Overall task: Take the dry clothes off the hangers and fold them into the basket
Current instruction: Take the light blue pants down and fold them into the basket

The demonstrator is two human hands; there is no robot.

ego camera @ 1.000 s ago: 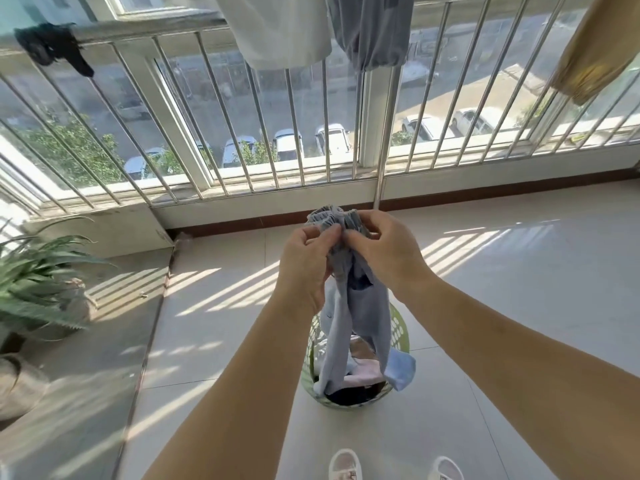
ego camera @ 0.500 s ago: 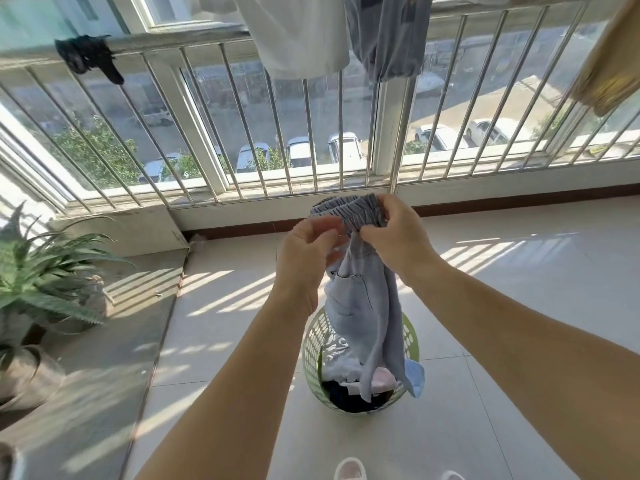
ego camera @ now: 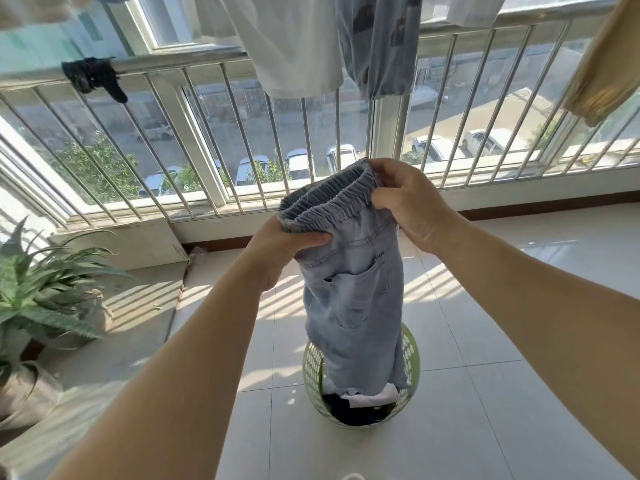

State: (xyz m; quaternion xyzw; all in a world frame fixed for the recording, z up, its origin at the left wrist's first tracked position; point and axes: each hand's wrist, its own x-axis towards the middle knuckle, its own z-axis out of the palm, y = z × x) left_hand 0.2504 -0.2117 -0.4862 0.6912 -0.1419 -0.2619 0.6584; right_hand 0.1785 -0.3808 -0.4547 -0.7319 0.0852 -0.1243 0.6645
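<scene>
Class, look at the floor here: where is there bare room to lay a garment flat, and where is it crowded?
Bare white floor tiles lie right of the round green plastic basket, up to the window wall. Left of it, tiles run to the potted spiky green plants. The basket itself is crowded with clothes.

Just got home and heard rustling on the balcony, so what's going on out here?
A person is taking in laundry. Both hands hold a pair of light blue denim shorts by the elastic waistband: the left hand grips one end, the right hand the other. The shorts hang down over a green basket on the tiled floor, which already holds some clothes. More garments, including a white shirt, hang above by the window.
</scene>
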